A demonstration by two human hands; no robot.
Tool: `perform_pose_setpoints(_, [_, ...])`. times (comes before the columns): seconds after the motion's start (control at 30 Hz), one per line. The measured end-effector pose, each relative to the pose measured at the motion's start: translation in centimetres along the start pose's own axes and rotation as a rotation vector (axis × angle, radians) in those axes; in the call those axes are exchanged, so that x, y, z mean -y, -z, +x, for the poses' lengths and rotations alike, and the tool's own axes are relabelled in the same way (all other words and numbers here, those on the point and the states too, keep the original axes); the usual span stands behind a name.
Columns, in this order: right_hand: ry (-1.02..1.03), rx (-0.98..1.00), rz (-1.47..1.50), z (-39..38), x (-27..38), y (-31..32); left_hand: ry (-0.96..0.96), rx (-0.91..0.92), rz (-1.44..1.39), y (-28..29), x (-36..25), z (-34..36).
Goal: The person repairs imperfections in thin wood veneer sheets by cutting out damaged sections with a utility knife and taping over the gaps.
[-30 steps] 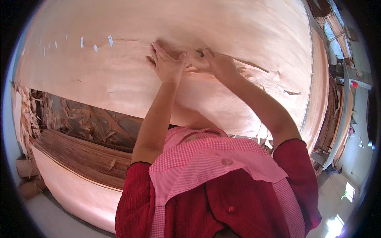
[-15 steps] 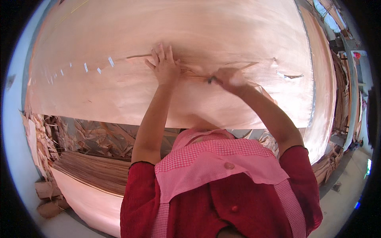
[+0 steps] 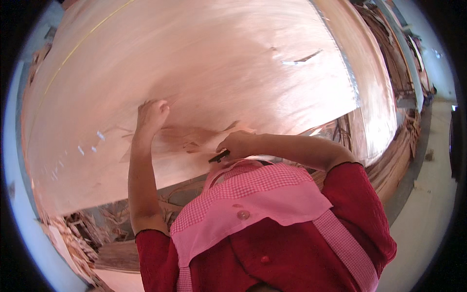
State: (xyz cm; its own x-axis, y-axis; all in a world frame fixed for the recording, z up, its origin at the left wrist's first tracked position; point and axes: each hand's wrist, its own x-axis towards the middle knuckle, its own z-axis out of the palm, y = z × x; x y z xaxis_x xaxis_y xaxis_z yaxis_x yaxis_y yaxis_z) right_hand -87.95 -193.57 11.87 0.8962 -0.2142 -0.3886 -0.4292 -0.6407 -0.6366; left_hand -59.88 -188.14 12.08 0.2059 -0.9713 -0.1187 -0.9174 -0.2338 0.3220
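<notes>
Wide pale-pink veneer sheet (image 3: 204, 63) fills the view, with wood scraps (image 3: 82, 233) piled at the lower left. Left hand (image 3: 152, 114) lies flat on the sheet, fingers curled a little, holding nothing. Right hand (image 3: 238, 144) is closed around a small dark tool (image 3: 219, 156), near the body. Between both hands lies a torn patch (image 3: 189, 138), its long axis running left to right; right hand is nearer
</notes>
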Motion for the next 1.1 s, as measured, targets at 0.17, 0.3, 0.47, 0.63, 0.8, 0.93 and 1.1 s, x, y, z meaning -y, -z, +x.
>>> perform_pose_setpoints(0.17, [-0.501, -0.748, -0.032, -3.1, -11.0, 10.2, -0.100, -0.482, 0.116, -6.9, 1.5, -3.1])
perform_pose_setpoints(0.3, [-1.029, -0.743, -0.333, -7.9, -26.0, 12.2, -0.229, -0.592, 0.102, -6.7, -0.8, -2.1])
perform_pose_setpoints(0.47, [-0.701, -0.487, -0.788, -5.7, -17.2, 12.6, -0.130, -0.521, 0.121, -6.6, 0.0, -3.4])
perform_pose_setpoints(0.63, [-0.268, -0.435, 0.414, 1.6, -5.3, 9.5, -0.153, -0.431, 0.198, -6.1, -0.6, -2.9])
perform_pose_setpoints(0.8, [-0.313, -0.407, 1.171, 11.1, 2.2, 4.0, -0.237, -0.430, 0.165, -6.1, -0.5, -2.3])
perform_pose_setpoints(0.93, [-0.483, -0.371, 1.213, 13.3, 1.2, 2.0, -0.135, -0.482, 0.108, -5.6, -1.3, -1.9])
perform_pose_setpoints(1.1, [-0.515, -0.388, 1.181, 13.4, 1.4, 2.0, -0.109, -0.419, 0.263, -6.7, -1.0, -1.3])
